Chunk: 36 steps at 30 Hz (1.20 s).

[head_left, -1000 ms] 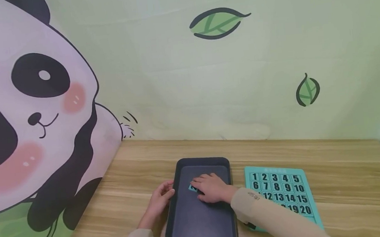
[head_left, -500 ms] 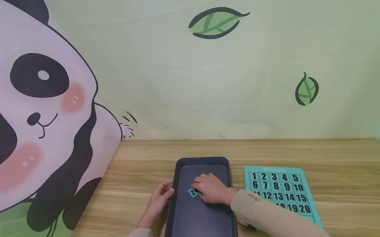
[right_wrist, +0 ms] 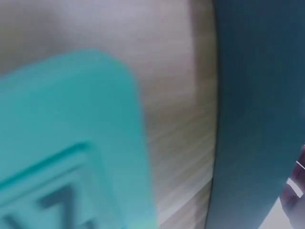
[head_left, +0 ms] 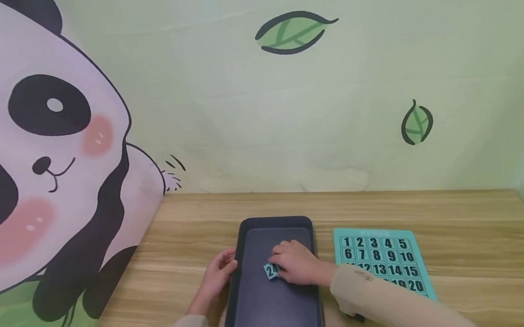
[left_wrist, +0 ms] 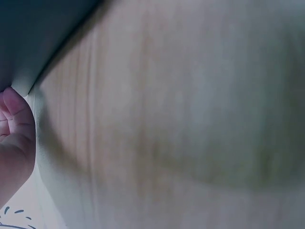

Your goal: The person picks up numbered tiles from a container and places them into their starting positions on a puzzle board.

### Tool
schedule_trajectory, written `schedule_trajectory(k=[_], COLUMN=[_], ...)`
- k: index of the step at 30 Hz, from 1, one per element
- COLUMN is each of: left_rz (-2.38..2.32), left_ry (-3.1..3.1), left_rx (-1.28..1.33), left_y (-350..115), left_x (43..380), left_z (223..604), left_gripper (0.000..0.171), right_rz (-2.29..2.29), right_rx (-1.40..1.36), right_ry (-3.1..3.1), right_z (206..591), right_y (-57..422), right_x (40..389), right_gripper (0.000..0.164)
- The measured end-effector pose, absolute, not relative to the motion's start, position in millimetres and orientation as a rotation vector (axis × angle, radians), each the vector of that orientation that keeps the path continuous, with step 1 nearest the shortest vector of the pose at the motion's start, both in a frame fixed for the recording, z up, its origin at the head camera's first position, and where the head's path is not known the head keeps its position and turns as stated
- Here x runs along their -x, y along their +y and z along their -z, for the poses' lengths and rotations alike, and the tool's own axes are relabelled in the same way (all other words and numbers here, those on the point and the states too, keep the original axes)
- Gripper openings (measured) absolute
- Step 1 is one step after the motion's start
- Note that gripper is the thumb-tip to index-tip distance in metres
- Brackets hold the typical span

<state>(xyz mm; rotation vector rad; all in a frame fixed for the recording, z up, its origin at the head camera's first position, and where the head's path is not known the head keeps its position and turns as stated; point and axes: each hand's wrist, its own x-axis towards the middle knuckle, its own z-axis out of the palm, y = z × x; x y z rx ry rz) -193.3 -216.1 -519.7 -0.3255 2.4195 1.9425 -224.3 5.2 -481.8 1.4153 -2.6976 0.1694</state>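
My right hand is over the dark tray and pinches a small teal number tile, printed 24, at its right edge. The tile's right part is hidden by the fingers. Against the tray's outer left side rests my left hand, its thumb and fingertips at the wall. In the left wrist view that hand shows at the left edge, close to the tray wall. The right wrist view catches only a sliver of the right fingers, beyond the tray wall.
A teal number board lies right of the tray, with rows of numbered tiles; the right sleeve covers its lower part. Both stand on a wood-grain table. Behind is a pale green wall with a panda and leaves.
The right hand has drawn the tile slightly toward the person, and its printed face now shows more fully. The left hand stays at the tray's side. The head view has shifted slightly.
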Motion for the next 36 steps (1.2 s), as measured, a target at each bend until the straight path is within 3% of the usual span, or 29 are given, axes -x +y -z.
schedule_trajectory(k=[22, 36], left_rz=[-1.950, -1.920], left_ry=[2.402, 2.411], left_rx=[0.317, 0.308], left_y=[-218, -216], left_x=[193, 195], left_z=[521, 521], left_gripper=[0.035, 0.035], right_rz=[-0.446, -0.491], right_rx=[-1.254, -0.953], right_ry=[-2.655, -2.902], right_z=[463, 466], right_y=[105, 167], right_x=[196, 176], right_gripper=[0.026, 0.025])
